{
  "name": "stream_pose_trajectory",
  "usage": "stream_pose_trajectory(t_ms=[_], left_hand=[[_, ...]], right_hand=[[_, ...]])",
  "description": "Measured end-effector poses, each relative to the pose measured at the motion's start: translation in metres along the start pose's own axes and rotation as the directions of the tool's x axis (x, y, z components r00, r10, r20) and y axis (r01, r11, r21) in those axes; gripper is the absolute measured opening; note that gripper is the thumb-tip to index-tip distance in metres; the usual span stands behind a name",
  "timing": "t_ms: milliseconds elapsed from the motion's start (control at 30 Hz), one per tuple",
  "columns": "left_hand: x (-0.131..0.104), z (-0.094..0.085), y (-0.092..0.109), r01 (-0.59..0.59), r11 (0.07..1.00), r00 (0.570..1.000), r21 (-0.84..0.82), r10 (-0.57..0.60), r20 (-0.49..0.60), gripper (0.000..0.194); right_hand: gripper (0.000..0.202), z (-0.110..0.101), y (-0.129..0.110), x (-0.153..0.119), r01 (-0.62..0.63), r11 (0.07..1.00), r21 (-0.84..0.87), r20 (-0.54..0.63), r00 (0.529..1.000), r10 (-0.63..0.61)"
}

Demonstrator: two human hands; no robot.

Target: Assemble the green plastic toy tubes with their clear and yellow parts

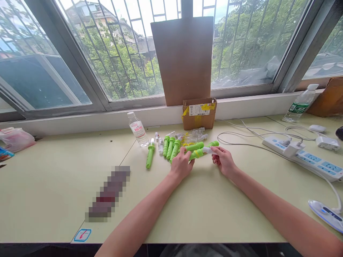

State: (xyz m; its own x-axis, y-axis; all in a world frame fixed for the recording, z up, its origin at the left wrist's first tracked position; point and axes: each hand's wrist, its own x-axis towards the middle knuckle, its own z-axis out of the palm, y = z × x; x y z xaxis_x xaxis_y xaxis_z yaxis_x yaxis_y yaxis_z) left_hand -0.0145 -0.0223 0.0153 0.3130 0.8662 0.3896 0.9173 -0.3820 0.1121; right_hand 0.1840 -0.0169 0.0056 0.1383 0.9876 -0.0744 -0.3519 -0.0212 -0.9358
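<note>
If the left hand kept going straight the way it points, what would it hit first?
For the left hand, probably the green tube just beyond the held one; depth is unclear.

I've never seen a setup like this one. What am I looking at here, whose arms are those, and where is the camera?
There is no machine here: the bare arms belong to a person wearing a camera on the head. The one picture looks forward and down from there, over a pale table to a window.

The left hand holds a green tube, while the right hand grips the pale piece at its end. Nearby lie more green tubes and small clear parts.

Farther back stand a cardboard box and, left of it, a water bottle. On the right are a power strip with cables and a second bottle.
</note>
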Motion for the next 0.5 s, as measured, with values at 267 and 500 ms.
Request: stream_pose_trajectory(t_ms=[267, 500], left_hand=[[-0.0006, 0.0018, 0.0001, -0.064, 0.998, 0.997, 0.007, 0.064, 0.041, 0.021], [-0.0009, 0.0020, -0.0044, -0.128, 0.992, 0.987, 0.005, 0.127, 0.099, 0.018]], right_hand=[[0.033, 0.0007, 0.0023, -0.0027, 0.098, 0.981, -0.168, 0.060, 0.994, -0.089], [0.032, -0.0011, 0.0020, -0.0040, 0.329, 0.813, -0.479, 0.247, 0.940, -0.235]])
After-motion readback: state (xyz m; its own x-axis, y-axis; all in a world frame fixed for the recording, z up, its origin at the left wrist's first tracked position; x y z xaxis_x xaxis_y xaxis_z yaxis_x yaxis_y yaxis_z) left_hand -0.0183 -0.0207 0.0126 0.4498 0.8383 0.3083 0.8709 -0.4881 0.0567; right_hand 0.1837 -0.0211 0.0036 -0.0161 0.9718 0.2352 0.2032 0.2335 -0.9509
